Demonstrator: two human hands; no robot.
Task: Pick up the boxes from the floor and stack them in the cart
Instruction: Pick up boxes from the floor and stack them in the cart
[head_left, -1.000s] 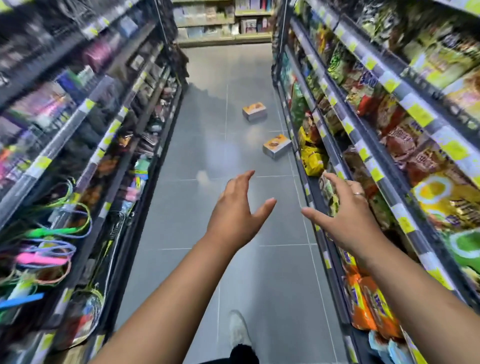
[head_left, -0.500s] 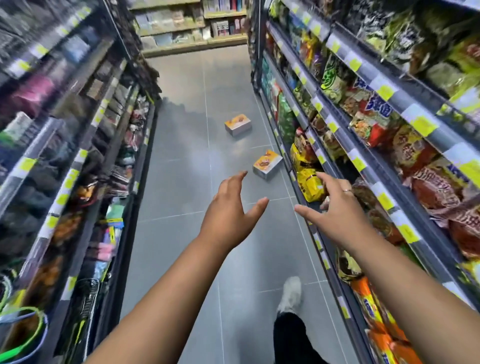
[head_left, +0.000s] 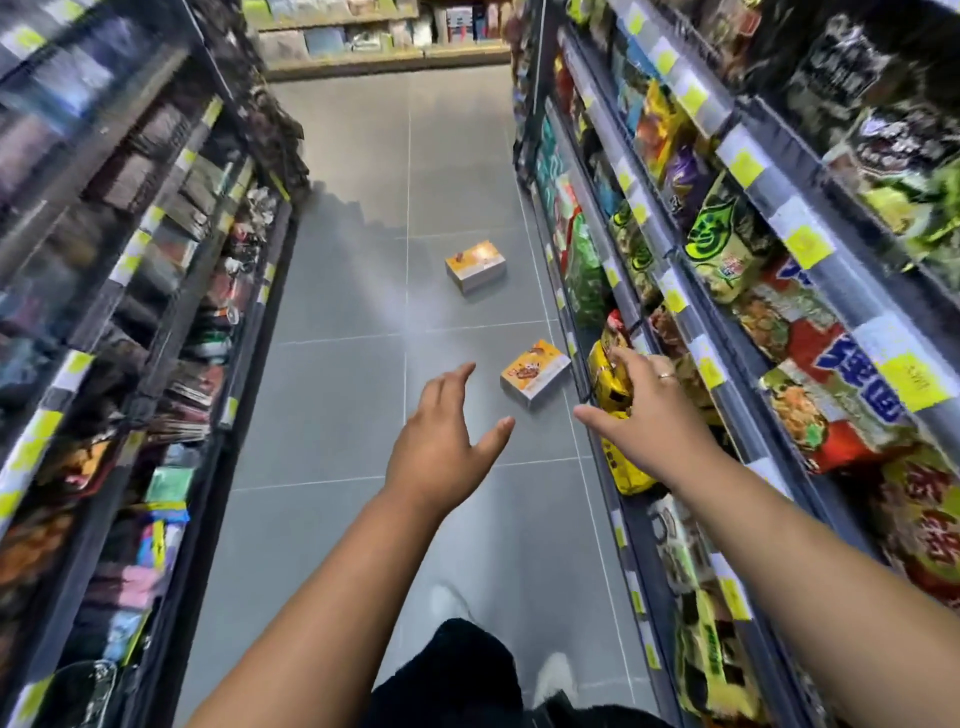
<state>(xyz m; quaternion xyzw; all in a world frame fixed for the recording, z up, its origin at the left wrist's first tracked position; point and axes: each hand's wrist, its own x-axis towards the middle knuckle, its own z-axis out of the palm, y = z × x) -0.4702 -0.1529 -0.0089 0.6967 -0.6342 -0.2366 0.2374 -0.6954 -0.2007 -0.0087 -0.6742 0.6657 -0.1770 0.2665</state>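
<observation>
Head view: the person stands in a shop aisle with both bare arms extended forward over the grey tiled floor (head_left: 337, 395). The left hand (head_left: 441, 447) is held above the floor with fingers straight and spread, thumb out to the right; it holds nothing. The right hand (head_left: 649, 415) is likewise spread and empty, thumb pointing left, with a ring (head_left: 666, 375) on one finger. It lies in front of the yellow packets (head_left: 610, 387) on a low level of the right shelving (head_left: 727, 312); contact with them cannot be determined. The near box (head_left: 535, 371), orange-topped, lies on the floor just beyond and between the two hands, close to the base of the right shelving and turned at an angle to the tile lines. The far box (head_left: 475, 265), of the same kind, lies on the floor further up the aisle, well apart from the first. The left shelving (head_left: 171, 249) carries dark, blurred goods. A white shoe (head_left: 556, 675) shows at the lower edge.
</observation>
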